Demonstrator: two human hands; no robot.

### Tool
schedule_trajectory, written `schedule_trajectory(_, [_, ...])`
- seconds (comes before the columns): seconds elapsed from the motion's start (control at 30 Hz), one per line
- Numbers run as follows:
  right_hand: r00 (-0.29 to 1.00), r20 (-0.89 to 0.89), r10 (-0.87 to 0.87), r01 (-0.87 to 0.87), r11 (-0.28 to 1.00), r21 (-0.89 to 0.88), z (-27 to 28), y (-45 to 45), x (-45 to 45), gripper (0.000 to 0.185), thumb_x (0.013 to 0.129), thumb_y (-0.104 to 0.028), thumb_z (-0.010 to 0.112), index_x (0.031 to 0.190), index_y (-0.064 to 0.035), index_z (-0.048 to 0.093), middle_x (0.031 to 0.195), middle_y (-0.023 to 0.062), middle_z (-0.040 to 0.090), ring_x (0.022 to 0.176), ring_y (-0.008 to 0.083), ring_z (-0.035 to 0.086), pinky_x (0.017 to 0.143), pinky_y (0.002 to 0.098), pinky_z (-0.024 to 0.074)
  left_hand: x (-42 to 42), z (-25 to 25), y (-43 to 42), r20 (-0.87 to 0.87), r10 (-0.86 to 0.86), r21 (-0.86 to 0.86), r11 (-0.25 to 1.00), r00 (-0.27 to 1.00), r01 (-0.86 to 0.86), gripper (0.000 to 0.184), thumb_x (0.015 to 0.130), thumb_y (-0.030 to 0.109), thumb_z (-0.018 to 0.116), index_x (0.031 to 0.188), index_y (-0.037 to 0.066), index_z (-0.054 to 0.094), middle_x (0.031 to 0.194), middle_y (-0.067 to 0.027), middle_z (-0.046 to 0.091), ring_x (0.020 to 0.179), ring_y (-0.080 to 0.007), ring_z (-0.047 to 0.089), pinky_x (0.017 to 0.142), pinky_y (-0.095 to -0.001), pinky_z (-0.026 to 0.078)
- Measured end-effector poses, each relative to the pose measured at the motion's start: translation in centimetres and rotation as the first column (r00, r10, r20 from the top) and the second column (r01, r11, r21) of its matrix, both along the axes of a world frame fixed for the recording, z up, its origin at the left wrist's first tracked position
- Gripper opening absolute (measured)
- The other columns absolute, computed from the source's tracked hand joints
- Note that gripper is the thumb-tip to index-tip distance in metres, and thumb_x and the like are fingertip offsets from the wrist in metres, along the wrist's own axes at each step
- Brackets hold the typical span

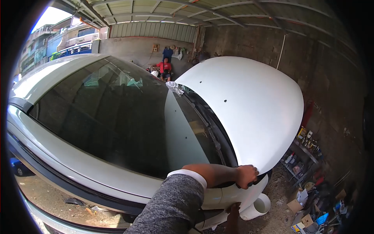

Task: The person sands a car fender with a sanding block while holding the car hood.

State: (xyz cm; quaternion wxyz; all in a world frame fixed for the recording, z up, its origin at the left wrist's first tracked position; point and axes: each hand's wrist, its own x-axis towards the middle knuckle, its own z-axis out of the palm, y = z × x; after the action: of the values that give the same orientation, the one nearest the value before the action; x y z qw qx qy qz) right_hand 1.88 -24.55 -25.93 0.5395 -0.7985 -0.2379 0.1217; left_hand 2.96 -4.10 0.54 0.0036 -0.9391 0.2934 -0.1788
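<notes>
My left hand point(247, 176) reaches out from a grey sleeve with a white cuff. Its fingers are curled at the near rear corner of the raised white car hood point(253, 113). Something dark shows under the fingers, too small to make out. Lower down, my right hand point(233, 210) is in shadow beside the white fender point(252, 193), and its fingers are hard to see. The dark windshield point(120, 113) lies left of the hood, with wiper arms point(204, 121) along its base. A crumpled white cloth point(174, 87) lies at the windshield's far lower corner.
A white bucket point(261, 204) stands on the ground beside the fender. To the right are a shelf point(306, 152) with bottles and cans, and cardboard boxes point(295, 205) among clutter. A person in a red shirt point(164, 67) sits by the back wall.
</notes>
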Motion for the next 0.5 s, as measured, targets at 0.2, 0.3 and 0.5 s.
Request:
schedule_trajectory(0.2, [0.988, -0.131, 0.087, -0.066, 0.986, 0.154, 0.0, 0.5, 3.1, 0.06, 0.107, -0.045, 0.039, 0.144, 0.0026, 0.039, 0.116, 0.0112, 0.057, 0.095, 0.021, 0.056, 0.074, 0.0366, 0.0501, 0.0, 0.3, -0.4, -0.019, 0.049, 0.048, 0.998, 0.999, -0.048, 0.035, 0.059, 0.034, 0.074, 0.083, 0.007, 0.073, 0.099, -0.0156, 0.064, 0.1, -0.0339, 0.063, 0.088, -0.0453, 0.052])
schedule_trajectory(0.3, [0.997, 0.07, 0.037, -0.046, 0.991, 0.129, -3.6, 0.1, 4.9, 0.059, 0.107, -0.044, 0.041, 0.144, 0.0025, 0.039, 0.114, 0.01, 0.057, 0.092, 0.0193, 0.055, 0.071, 0.0349, 0.0489, 0.1, 0.1, -0.3, 0.024, 0.044, 0.039, 0.998, 0.999, -0.045, 0.035, 0.059, 0.034, 0.073, 0.084, 0.01, 0.076, 0.097, -0.0157, 0.067, 0.1, -0.0341, 0.065, 0.086, -0.0452, 0.054])
schedule_trajectory(0.5, [0.982, -0.182, 0.059, -0.01, 0.967, 0.256, 2.5, 0.9, -3.9, 0.058, 0.106, -0.037, 0.044, 0.151, -0.0026, 0.034, 0.133, 0.0098, 0.05, 0.107, 0.0194, 0.053, 0.086, 0.0353, 0.0465, -0.3, 0.3, -0.3, 0.006, 0.041, 0.036, 0.998, 0.999, -0.042, 0.035, 0.061, 0.032, 0.074, 0.085, 0.007, 0.072, 0.099, -0.0138, 0.063, 0.102, -0.0318, 0.062, 0.089, -0.0433, 0.051])
